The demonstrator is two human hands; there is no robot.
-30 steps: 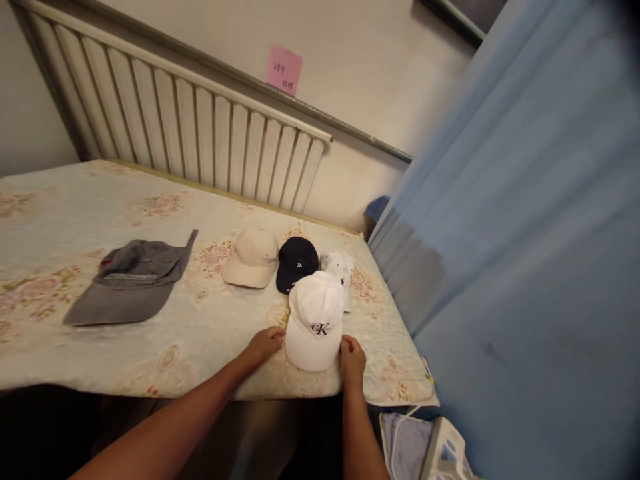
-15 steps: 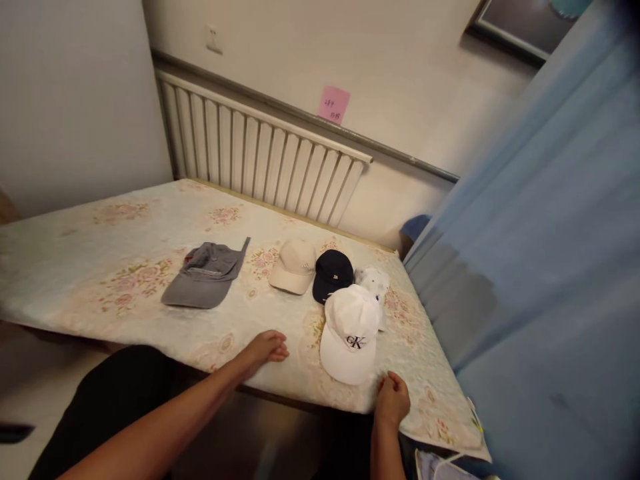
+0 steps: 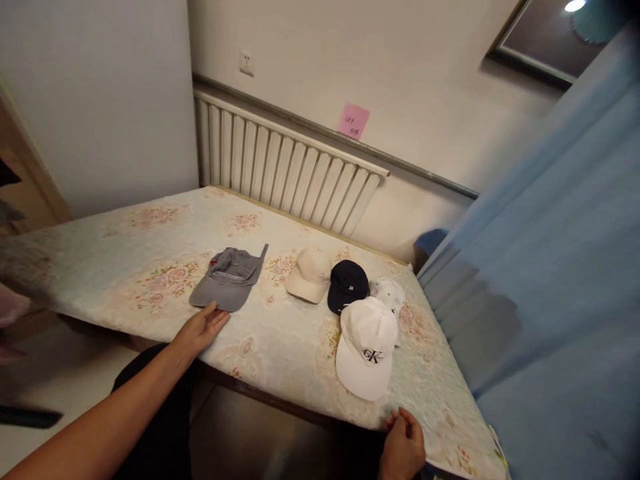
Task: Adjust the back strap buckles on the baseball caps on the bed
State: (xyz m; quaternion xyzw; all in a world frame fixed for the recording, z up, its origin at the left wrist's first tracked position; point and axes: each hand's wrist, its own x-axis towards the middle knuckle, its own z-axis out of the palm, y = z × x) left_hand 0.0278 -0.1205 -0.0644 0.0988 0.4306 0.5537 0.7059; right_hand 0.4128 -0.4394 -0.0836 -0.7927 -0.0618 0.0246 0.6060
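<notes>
My left hand (image 3: pixel 201 328) lies flat with fingers apart on the floral mattress (image 3: pixel 100 260), its fingertips just at the brim of a grey cap (image 3: pixel 227 280). My right hand (image 3: pixel 404 445) rests at the mattress's near edge with fingers curled, holding nothing. A white cap (image 3: pixel 367 347) with black letters lies above and left of it, untouched. Behind that sit a navy cap (image 3: pixel 347 285), a beige cap (image 3: pixel 311 273) and a small white cap (image 3: pixel 389 293), partly hidden by the bigger white one.
A white slatted headboard (image 3: pixel 290 167) stands against the wall with a pink note (image 3: pixel 353 121) above it. A blue curtain (image 3: pixel 550 280) hangs along the right side. A wooden piece of furniture (image 3: pixel 25 180) is at the far left.
Both hands let go of the white cap. My left hand slid left to the grey cap's brim; my right hand drew back to the mattress edge. The view pulled back and up.
</notes>
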